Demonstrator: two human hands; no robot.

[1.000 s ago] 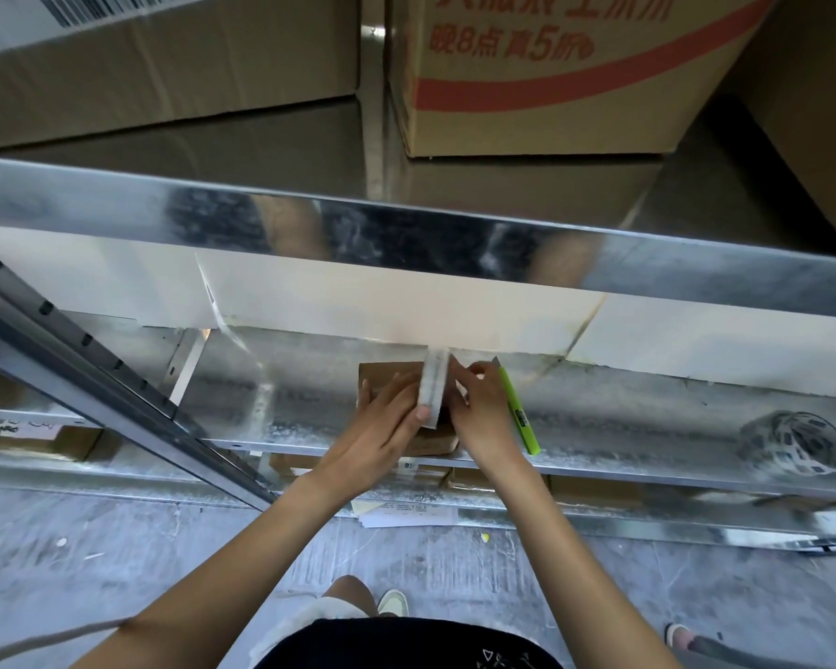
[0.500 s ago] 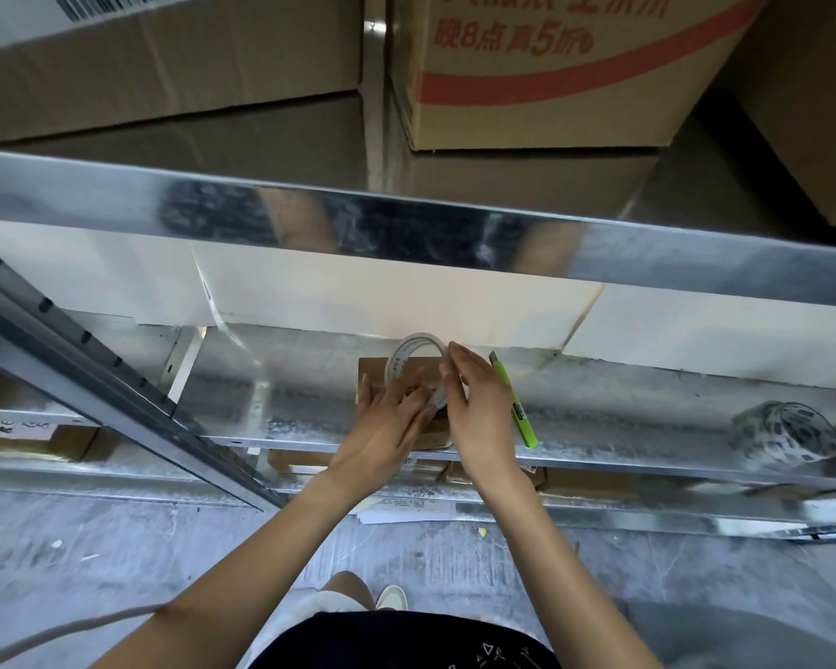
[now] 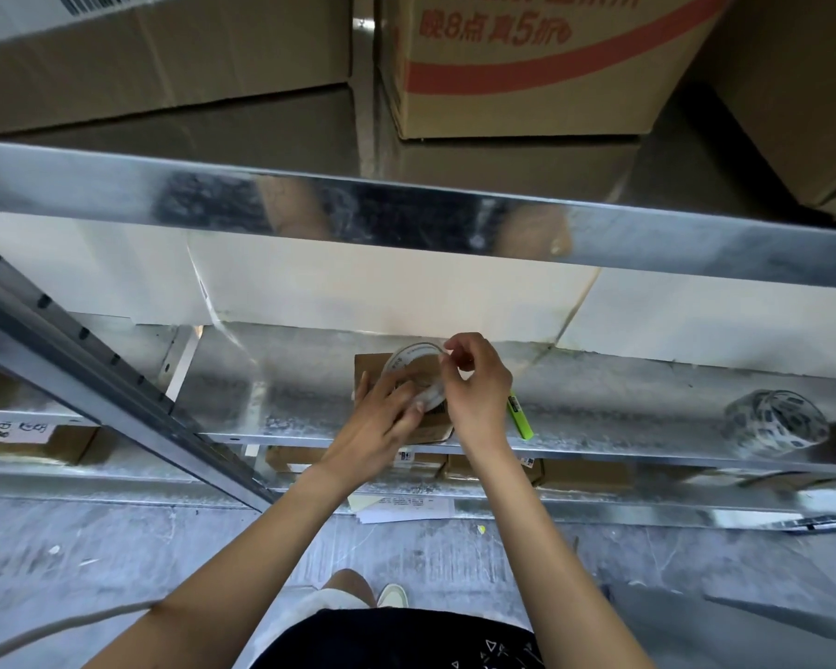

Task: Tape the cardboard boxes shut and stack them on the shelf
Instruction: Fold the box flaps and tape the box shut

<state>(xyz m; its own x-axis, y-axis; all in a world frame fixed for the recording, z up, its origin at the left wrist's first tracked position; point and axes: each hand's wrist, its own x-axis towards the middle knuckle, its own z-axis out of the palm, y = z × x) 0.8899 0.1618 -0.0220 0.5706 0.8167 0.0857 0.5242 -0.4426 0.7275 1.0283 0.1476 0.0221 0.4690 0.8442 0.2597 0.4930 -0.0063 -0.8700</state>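
A small brown cardboard box point(image 3: 370, 366) lies on the metal shelf point(image 3: 286, 393) in front of me, mostly covered by my hands. A roll of clear tape point(image 3: 413, 366) stands over the box. My left hand point(image 3: 382, 420) holds the roll's lower side against the box. At the roll's upper right edge, my right hand point(image 3: 476, 383) pinches the tape with thumb and fingertips. A green utility knife point(image 3: 520, 417) lies on the shelf just right of my right hand.
A second, patterned tape roll point(image 3: 773, 422) sits at the shelf's right end. Large cartons point(image 3: 527, 65) fill the shelf above, behind a metal beam point(image 3: 406, 214). More small boxes point(image 3: 39, 439) sit on the lower shelf. A slanted upright point(image 3: 93, 374) crosses at left.
The tape roll has turned from edge-on to showing its ring. My right hand rose from lying flat beside the roll to pinching its upper edge. My left hand stayed on the box.
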